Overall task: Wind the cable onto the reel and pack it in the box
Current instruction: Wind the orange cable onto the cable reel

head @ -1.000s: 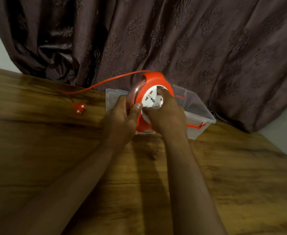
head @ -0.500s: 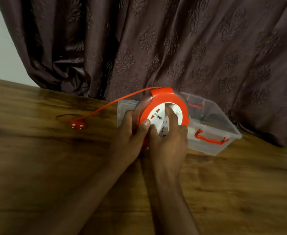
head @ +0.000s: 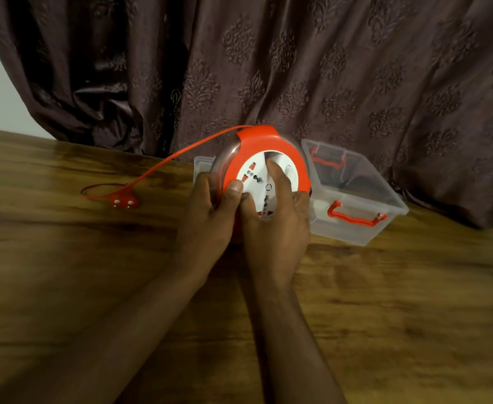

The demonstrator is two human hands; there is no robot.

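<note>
Reel (head: 271,147) on table (head: 64,258) betw. plug (head: 123,202) at left & box (head: 356,199) at right, curtain (head: 268,68) behind.

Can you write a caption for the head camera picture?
Two hands hold an orange cable reel upright, its cable and plug trailing on the table.
</note>
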